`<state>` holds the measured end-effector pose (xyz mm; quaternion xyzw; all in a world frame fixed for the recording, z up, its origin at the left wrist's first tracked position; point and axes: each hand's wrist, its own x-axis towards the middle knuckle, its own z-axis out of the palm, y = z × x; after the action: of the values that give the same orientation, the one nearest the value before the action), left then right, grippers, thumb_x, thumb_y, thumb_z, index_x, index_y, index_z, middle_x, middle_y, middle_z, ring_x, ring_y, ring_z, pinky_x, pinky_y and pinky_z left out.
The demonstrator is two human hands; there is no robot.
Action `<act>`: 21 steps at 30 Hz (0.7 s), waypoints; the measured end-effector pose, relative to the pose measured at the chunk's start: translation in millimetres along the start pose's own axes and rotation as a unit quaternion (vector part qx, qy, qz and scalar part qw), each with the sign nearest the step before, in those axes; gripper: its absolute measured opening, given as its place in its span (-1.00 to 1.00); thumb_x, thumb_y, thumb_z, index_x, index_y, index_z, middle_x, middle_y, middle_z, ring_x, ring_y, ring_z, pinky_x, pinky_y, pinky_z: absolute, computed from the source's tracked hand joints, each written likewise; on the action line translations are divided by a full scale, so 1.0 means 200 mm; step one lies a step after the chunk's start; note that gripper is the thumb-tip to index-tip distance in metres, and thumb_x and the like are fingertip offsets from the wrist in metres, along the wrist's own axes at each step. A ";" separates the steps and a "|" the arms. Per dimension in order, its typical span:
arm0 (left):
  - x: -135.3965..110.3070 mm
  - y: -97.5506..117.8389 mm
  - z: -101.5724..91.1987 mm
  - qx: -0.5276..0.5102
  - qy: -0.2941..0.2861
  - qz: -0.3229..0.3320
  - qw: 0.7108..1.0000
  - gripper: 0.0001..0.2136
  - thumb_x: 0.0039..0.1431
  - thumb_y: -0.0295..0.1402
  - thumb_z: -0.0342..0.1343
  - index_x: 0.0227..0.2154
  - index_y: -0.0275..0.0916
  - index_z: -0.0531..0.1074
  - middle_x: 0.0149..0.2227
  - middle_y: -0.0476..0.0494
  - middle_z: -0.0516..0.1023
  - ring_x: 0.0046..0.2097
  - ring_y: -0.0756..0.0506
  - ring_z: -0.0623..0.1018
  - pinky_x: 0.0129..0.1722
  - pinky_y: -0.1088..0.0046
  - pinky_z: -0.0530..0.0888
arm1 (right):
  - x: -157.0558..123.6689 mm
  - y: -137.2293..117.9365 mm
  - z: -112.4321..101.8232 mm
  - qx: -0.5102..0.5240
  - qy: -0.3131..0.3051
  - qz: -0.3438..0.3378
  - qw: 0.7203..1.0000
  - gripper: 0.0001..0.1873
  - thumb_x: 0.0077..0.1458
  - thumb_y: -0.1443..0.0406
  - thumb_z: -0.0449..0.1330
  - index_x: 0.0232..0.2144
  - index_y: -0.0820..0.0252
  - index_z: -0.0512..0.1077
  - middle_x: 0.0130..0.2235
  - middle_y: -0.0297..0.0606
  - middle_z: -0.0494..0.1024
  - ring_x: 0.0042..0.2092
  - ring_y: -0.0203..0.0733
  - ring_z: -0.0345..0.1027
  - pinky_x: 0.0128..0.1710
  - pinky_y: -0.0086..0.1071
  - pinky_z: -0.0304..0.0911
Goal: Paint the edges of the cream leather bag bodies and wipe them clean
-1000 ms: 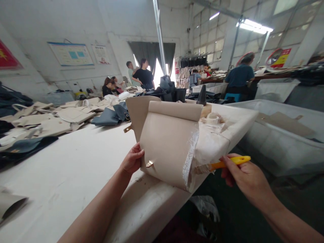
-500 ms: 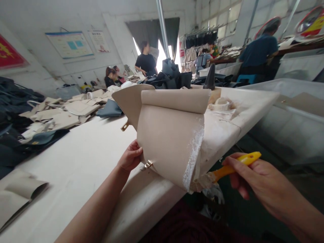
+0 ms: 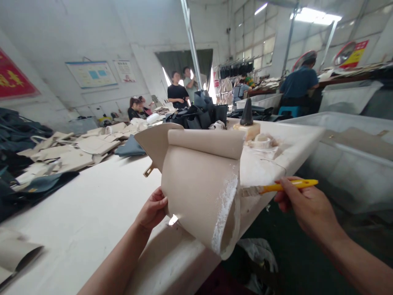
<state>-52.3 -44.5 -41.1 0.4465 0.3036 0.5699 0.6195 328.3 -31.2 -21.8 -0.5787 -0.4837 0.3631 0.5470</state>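
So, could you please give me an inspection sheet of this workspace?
Surface: flat white table, faintly marked.
Work items: curved beige leather-like piece with a white smear along its right edge; yellow-handled flat paintbrush, bristles close to that edge, contact unclear.
Clutter: flat beige pieces and dark blue pieces at left; black cone on a pale block.
Hands: left hand grips the curved piece's left side; right hand holds the paintbrush handle.
Cables: thin dark strand on the table; cable or thread, cannot tell.
Surroundings: translucent white plastic bin at right; people in the background.
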 end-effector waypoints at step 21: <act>0.01 0.02 0.06 0.032 0.051 -0.005 0.998 -0.73 -0.19 -0.43 0.40 -0.34 -0.21 0.54 -0.39 -0.02 0.64 -0.40 -0.02 0.61 -0.40 0.56 0.55 | 0.34 -0.09 0.12 0.026 -0.101 0.115 0.988 -0.63 0.23 0.35 0.07 -0.63 0.27 0.34 -0.76 -0.31 0.35 -0.75 -0.39 0.15 -0.78 -0.60 0.07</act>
<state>-44.2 -44.6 -31.7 0.4345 0.3552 0.5790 0.5914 322.2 40.1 -0.5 -0.5763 -0.4573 0.4926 0.4649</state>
